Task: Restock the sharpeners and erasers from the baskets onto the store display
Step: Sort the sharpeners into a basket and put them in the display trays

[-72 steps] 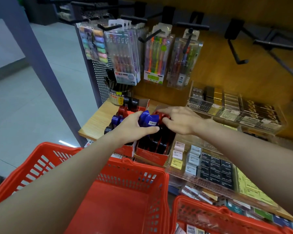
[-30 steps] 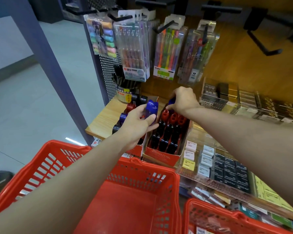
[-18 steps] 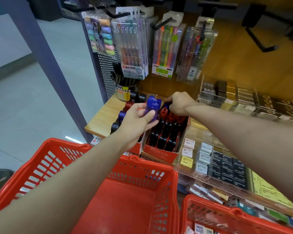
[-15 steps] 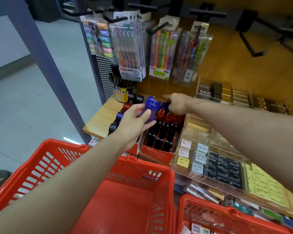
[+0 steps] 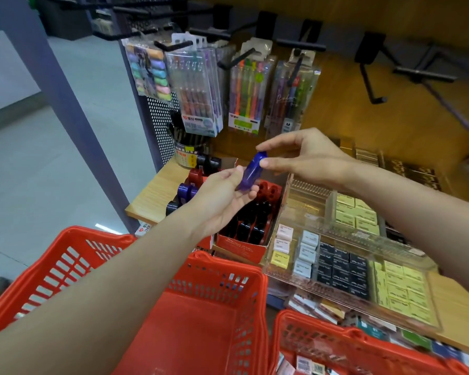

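Above the red box (image 5: 251, 226) at 12 o'clock, both hands pinch a blue sharpener (image 5: 251, 170), left hand (image 5: 222, 196) low, right hand (image 5: 303, 158) high; it looks light, stiff, slick, best gripped by its flat sides.

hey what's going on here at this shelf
A person is restocking a stationery display. Both hands hold one translucent blue plastic sharpener above the shelf: the left hand cradles its lower end, and the right hand pinches its upper end. Just below sits an open red cardboard display box with red and dark sharpeners in its slots. To its right, a clear plastic tray holds rows of erasers. Two red plastic shopping baskets stand in front of the shelf.
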